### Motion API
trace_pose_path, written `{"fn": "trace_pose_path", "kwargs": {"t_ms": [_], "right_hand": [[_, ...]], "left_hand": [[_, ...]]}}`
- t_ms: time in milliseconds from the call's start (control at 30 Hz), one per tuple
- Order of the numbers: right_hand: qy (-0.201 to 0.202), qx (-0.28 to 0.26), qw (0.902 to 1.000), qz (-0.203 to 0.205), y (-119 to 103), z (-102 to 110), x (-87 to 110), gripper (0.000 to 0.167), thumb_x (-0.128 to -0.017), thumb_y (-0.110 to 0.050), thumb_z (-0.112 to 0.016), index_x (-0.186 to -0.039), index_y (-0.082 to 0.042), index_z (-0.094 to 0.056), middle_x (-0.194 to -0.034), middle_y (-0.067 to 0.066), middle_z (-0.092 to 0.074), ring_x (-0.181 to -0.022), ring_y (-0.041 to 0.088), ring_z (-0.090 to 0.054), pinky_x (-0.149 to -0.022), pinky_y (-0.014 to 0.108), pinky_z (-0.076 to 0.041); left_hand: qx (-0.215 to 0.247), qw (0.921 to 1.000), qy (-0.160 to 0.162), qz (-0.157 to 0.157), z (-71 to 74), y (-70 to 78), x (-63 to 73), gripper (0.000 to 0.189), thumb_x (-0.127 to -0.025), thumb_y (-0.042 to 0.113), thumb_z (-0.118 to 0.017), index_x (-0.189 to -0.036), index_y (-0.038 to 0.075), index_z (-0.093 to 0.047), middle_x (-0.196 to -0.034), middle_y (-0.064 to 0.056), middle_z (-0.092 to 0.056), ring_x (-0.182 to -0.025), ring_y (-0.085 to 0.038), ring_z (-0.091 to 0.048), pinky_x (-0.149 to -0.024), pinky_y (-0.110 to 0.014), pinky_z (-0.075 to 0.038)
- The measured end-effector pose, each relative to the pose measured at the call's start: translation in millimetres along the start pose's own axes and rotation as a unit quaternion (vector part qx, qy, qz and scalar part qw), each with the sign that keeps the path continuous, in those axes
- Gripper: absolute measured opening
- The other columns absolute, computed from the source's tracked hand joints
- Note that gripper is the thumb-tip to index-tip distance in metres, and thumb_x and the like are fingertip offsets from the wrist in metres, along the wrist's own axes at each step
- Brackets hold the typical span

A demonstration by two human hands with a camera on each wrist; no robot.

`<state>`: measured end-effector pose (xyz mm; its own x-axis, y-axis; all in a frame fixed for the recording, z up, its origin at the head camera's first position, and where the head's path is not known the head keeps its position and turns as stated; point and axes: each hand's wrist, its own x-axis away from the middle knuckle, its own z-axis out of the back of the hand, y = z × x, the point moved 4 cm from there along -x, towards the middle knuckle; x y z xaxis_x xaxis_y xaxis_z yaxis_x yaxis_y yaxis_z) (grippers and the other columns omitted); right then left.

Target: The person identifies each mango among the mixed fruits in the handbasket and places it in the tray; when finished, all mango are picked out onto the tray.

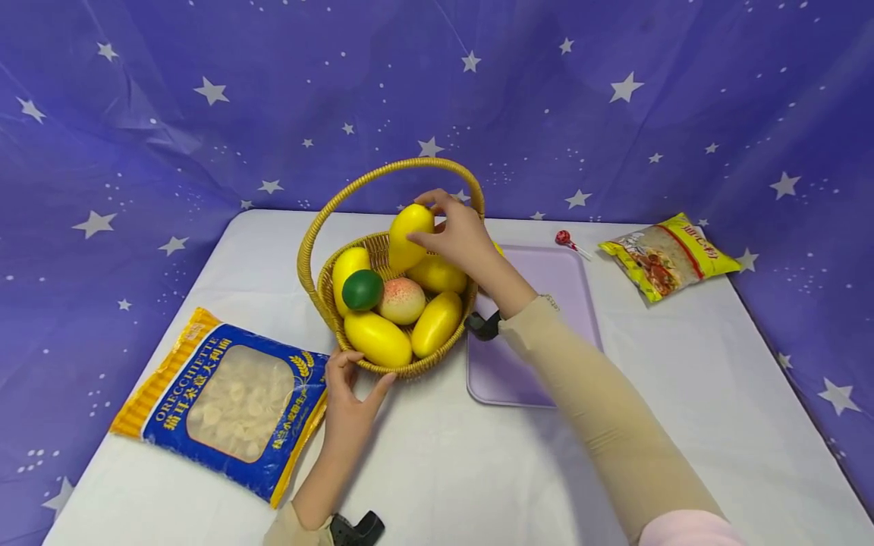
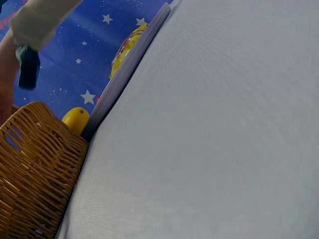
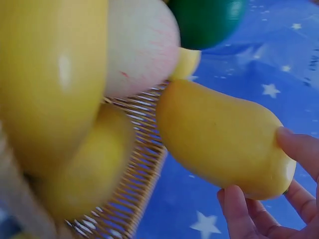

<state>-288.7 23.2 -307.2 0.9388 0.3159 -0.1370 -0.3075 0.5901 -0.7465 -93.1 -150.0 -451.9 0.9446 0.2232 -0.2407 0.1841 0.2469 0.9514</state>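
Note:
A wicker basket (image 1: pixel 437 358) with a tall handle holds several yellow mangoes (image 1: pixel 378 339), a pale peach with a pink blush (image 1: pixel 403 302) and a dark green oval fruit (image 1: pixel 363 290). My right hand (image 1: pixel 459 231) pinches the end of a mango (image 1: pixel 412 236) over the basket's back side; the right wrist view shows fingers and thumb around this mango (image 3: pixel 224 139). At the near side, my left hand (image 1: pixel 351 402) holds the basket's front rim, thumb spread to the right. In the left wrist view only the basket's woven wall (image 2: pixel 42 169) shows, without the left hand.
A light purple tray (image 1: pixel 505 371) lies right of the basket, with another mango (image 2: pixel 76 119) by its edge. A blue pasta bag (image 1: pixel 232 402) lies at left, close to my left hand. A red lollipop (image 1: pixel 564 238) and a yellow food packet (image 1: pixel 669 258) lie at the back right.

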Motion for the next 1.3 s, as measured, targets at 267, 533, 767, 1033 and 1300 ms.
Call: {"fn": "trace_pose_path", "kwargs": {"t_ms": [267,533,767,1033,1300], "right_hand": [[0.005,-0.045,0.9984,0.034,-9.8,49.1,39.7,0.052,-0.083,-0.027,-0.078,-0.129,-0.020,-0.056,-0.119,0.004,-0.056,-0.093,0.017,-0.060,-0.080,0.031,-0.052],[0.012,-0.039,0.9992,0.000,8.3,101.8,70.8,0.053,-0.084,-0.027,-0.076,-0.131,-0.019,-0.054,-0.123,0.009,-0.055,-0.100,0.024,-0.062,-0.084,0.039,-0.052],[0.001,0.009,0.9977,-0.067,57.0,131.5,65.7,0.056,-0.084,-0.032,-0.076,-0.132,-0.013,-0.054,-0.122,0.014,-0.056,-0.099,0.028,-0.060,-0.079,0.036,-0.051],[-0.077,0.029,0.9793,-0.185,129.0,127.5,45.7,0.063,-0.084,-0.036,-0.075,-0.135,-0.009,-0.049,-0.121,0.022,-0.051,-0.085,0.028,-0.061,-0.072,0.030,-0.054],[-0.096,0.005,0.9667,-0.237,166.5,120.4,33.8,0.066,-0.086,-0.036,-0.073,-0.137,-0.006,-0.046,-0.130,0.022,-0.048,-0.089,0.029,-0.059,-0.079,0.034,-0.053]], "left_hand": [[0.009,1.0000,0.003,-0.003,-0.2,-1.1,-1.6,0.053,-0.085,0.010,-0.075,-0.123,0.007,-0.039,-0.141,-0.012,-0.027,-0.132,-0.026,-0.036,-0.109,-0.049,-0.027],[0.009,0.9999,0.007,-0.002,1.3,24.4,-2.6,0.051,-0.084,-0.002,-0.072,-0.121,-0.002,-0.038,-0.139,-0.026,-0.025,-0.131,-0.037,-0.035,-0.106,-0.057,-0.027],[0.011,0.9999,0.005,-0.007,2.6,37.4,-2.8,0.049,-0.085,-0.003,-0.071,-0.120,-0.003,-0.036,-0.138,-0.024,-0.025,-0.132,-0.036,-0.034,-0.106,-0.057,-0.026],[0.019,0.9998,0.002,-0.007,1.5,38.1,-1.4,0.049,-0.084,-0.005,-0.070,-0.119,-0.007,-0.036,-0.139,-0.030,-0.022,-0.131,-0.039,-0.033,-0.106,-0.058,-0.024],[0.016,0.9999,0.003,0.005,-1.3,34.9,-1.1,0.049,-0.082,-0.006,-0.071,-0.118,-0.006,-0.037,-0.139,-0.029,-0.023,-0.131,-0.040,-0.033,-0.106,-0.058,-0.025]]}}
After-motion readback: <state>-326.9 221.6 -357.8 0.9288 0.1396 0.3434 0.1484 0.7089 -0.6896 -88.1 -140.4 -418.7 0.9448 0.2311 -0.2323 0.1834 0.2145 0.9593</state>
